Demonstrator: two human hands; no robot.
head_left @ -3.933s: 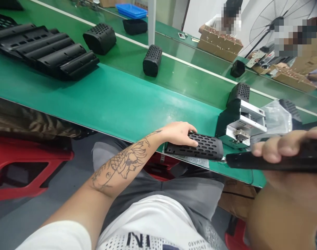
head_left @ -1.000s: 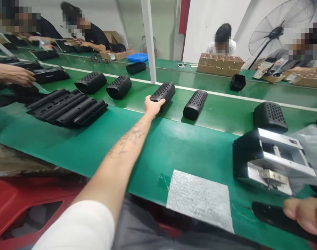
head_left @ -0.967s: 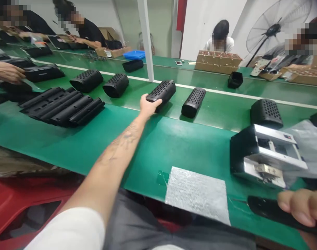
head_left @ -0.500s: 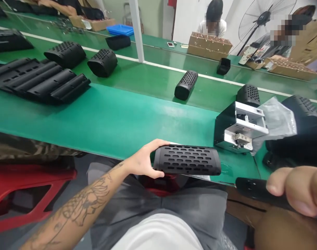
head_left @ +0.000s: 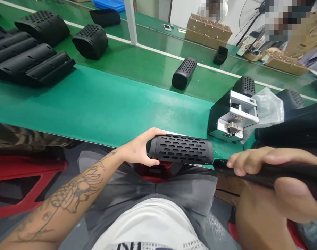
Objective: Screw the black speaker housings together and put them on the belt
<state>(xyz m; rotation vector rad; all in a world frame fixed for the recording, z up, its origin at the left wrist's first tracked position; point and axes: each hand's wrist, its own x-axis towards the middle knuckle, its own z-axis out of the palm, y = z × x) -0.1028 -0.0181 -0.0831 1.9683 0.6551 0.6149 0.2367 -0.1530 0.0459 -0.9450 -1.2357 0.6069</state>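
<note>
My left hand (head_left: 141,147) grips the left end of a black slotted housing (head_left: 181,149) at the near edge of the green table, thumb below and fingers above. The housing lies lengthwise with its slots facing up. On the right, my right hand (head_left: 267,166) is wrapped round a black cylindrical tool (head_left: 280,175). The tool's narrow tip is at the right end of the housing; whether they touch is hard to tell. Beyond them stands a silver and black machine (head_left: 232,116) with a metal fitting on its front.
Stacked black shells (head_left: 30,62) lie at the left. Slotted housings (head_left: 184,73) stand on the green belt (head_left: 148,62) behind. A clear plastic bag (head_left: 270,107) is beside the machine. A white post (head_left: 131,22) rises behind; people sit across near cardboard boxes (head_left: 207,31).
My right hand has moved left, bringing the tool's tip to the housing's right end. My left hand still grips the housing. The view has shifted, so the scene sits higher in the picture.
</note>
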